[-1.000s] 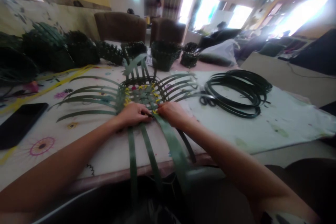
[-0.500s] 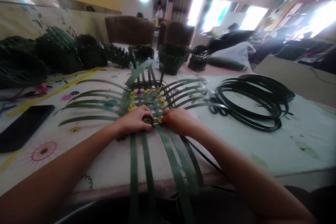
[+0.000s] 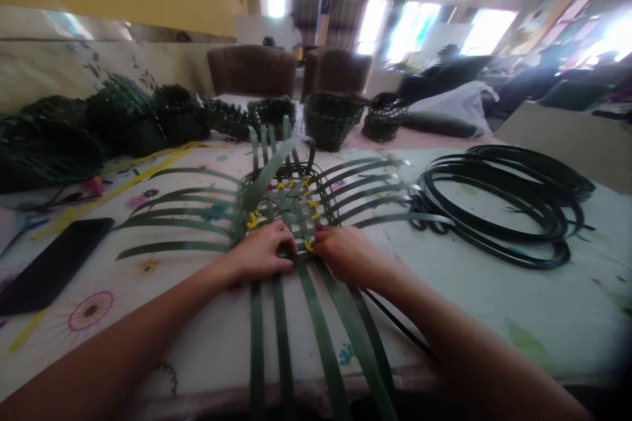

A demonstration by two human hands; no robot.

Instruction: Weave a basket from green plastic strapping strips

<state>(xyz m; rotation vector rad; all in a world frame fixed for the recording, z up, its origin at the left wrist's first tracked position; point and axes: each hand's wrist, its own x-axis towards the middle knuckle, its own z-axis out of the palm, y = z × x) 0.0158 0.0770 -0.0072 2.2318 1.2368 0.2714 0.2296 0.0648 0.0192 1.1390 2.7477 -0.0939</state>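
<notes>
A half-woven basket (image 3: 288, 200) of flat green strips lies on the table, with small yellow ties around its base. Long strips fan out from it to both sides, to the far side and down over the near table edge. My left hand (image 3: 264, 251) curls its thumb and fingers around the near left part of the weave. At the near right corner, my right hand (image 3: 353, 255) pinches the edge beside a yellow tie (image 3: 309, 245). Both sets of fingertips are partly hidden. One wide pale green strip (image 3: 270, 171) bends up and over the far left rim.
Coils of dark green strip (image 3: 498, 237) lie to the right, with scissors (image 3: 429, 217) beside them. A black phone (image 3: 59, 263) rests at the left near yellow strips (image 3: 128, 168). Several woven baskets (image 3: 332, 120) and a white plastic bag (image 3: 457, 105) stand along the back.
The whole view has shifted slightly, so things sit lower and farther right. Both hands keep their hold on the near edge. The pale strip at the far side now bends differently.
</notes>
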